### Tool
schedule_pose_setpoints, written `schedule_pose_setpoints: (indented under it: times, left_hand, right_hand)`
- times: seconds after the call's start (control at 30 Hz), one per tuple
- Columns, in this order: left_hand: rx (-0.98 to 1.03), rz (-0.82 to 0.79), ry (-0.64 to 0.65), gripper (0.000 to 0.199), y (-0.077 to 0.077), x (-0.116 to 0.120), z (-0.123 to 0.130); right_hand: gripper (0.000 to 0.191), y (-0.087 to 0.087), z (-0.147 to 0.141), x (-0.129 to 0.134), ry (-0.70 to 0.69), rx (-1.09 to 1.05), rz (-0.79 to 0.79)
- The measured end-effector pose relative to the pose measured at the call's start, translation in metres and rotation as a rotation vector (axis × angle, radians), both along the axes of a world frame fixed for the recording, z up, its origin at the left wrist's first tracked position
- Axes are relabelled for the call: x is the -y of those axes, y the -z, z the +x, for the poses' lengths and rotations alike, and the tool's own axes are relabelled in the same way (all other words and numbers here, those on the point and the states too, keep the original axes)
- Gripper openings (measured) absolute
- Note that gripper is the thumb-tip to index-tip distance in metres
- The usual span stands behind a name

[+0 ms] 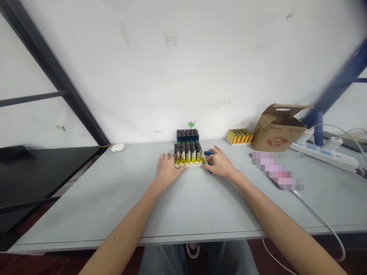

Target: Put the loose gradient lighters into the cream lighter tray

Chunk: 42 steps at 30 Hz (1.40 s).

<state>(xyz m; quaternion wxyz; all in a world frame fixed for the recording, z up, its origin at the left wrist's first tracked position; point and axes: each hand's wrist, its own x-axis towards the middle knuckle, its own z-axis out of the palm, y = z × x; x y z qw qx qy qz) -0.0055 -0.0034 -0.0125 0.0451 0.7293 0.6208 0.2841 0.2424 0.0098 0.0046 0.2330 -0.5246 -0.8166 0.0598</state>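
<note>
A white holder (192, 164) stands mid-table, packed with upright batteries (188, 154) that have black tops and yellow lower parts. My left hand (169, 170) grips the holder's left side, its thumb along the front edge. At the holder's right, my right hand (220, 162) has thumb and fingers curled round a yellow-green battery (204, 160), which leans close to the corner. A blue battery (209, 152) lies by the right index finger; another blue piece shows partly under the thumb. Behind the holder is a block of dark blue batteries with black tops (187, 136).
Toward the back right sits a tray of yellow-orange batteries (240, 136) beside an open cardboard box (276, 131). A power strip (327, 152) and a blurred-out phone on a white cable (315, 217) occupy the right side. A white rounded case (117, 147) rests at the back left.
</note>
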Motion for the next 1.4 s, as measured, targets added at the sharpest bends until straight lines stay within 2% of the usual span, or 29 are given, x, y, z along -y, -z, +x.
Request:
schedule_pose_setpoints:
  times: [0.07,0.13,0.23,0.33,0.43,0.47,0.53,0.67,0.83,1.0,1.07,1.2,1.3,1.4]
  left_hand:
    - [0.002,-0.029,-0.006,0.062,-0.005,0.001,0.001]
    - [0.045,-0.051,-0.038,0.080,-0.011,0.003,0.002]
    - [0.144,-0.062,-0.069,0.099,-0.019,0.006,0.004]
    - [0.205,-0.018,-0.051,0.102,-0.023,0.008,0.005]
    - [0.251,0.058,-0.018,0.099,-0.024,0.010,0.006]
    - [0.267,0.082,-0.012,0.099,-0.025,0.010,0.006]
    - [0.294,0.131,-0.006,0.097,-0.026,0.011,0.007]
    - [0.318,0.219,0.013,0.091,-0.027,0.012,0.006]
    - [0.296,0.209,0.013,0.084,-0.025,0.011,0.005]
    - [0.314,0.256,0.014,0.050,-0.024,0.011,0.004]
    - [0.326,0.281,0.016,0.043,-0.023,0.011,0.004]
    - [0.318,0.299,0.034,0.041,-0.022,0.010,0.004]
    - [0.310,0.300,0.042,0.039,-0.022,0.011,0.005]
    - [0.316,0.308,0.040,0.038,-0.024,0.012,0.006]
  right_hand:
    - [0.013,-0.004,0.002,-0.001,0.053,-0.036,0.020]
    - [0.011,-0.008,0.004,-0.003,0.169,-0.131,0.017]
    - [0.015,-0.012,0.006,-0.007,0.297,-0.400,-0.009]
    - [0.029,-0.017,0.005,-0.010,0.272,-0.799,-0.101]
    - [0.059,-0.024,0.003,-0.008,0.184,-1.193,-0.240]
    - [0.066,-0.025,0.003,-0.007,0.152,-1.279,-0.264]
    - [0.068,-0.029,0.004,-0.005,0.098,-1.385,-0.263]
    - [0.054,-0.033,0.006,-0.003,0.054,-1.546,-0.228]
    - [0.039,-0.036,0.007,-0.005,0.166,-1.706,-0.247]
    - [0.023,-0.032,0.011,-0.013,0.256,-1.874,-0.448]
    - [0.016,-0.030,0.013,-0.015,0.257,-1.918,-0.516]
    - [0.024,-0.027,0.013,-0.016,0.144,-1.872,-0.536]
    - [0.035,-0.026,0.012,-0.014,0.146,-1.760,-0.518]
    - [0.032,-0.024,0.012,-0.013,0.143,-1.708,-0.539]
